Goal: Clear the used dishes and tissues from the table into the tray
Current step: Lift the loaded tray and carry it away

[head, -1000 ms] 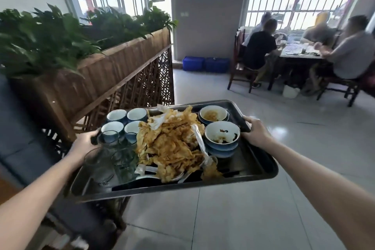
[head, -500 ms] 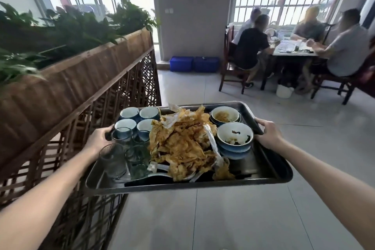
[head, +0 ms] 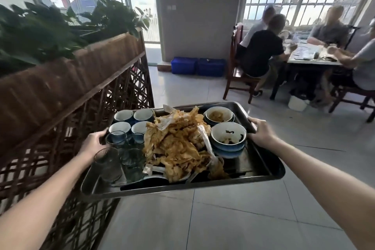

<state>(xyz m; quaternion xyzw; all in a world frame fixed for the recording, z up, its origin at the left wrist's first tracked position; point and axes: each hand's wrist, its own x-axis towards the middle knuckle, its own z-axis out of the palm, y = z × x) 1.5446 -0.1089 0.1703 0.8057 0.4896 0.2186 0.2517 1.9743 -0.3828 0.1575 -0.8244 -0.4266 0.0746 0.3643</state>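
The left hand (head: 92,144) grips the left rim of the dark rectangular metal tray (head: 182,187), carried beside the wooden lattice planter (head: 60,87). Holding it level matters, since the load looks tippy. It holds blue-and-white ceramic cups (head: 123,115) far left, clear glasses (head: 106,163) near, a heap of orange-stained tissues (head: 176,144), then stacked blue bowls (head: 228,137) with scraps. The right hand (head: 261,134) grips the right rim.

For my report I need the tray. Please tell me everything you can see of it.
The tray is dark, rectangular metal, as it looks, with rounded corners and a raised rim. The left hand grips its left edge, the right hand its right, holding it about level above the floor. It carries stained tissues, bowls, cups and glasses.
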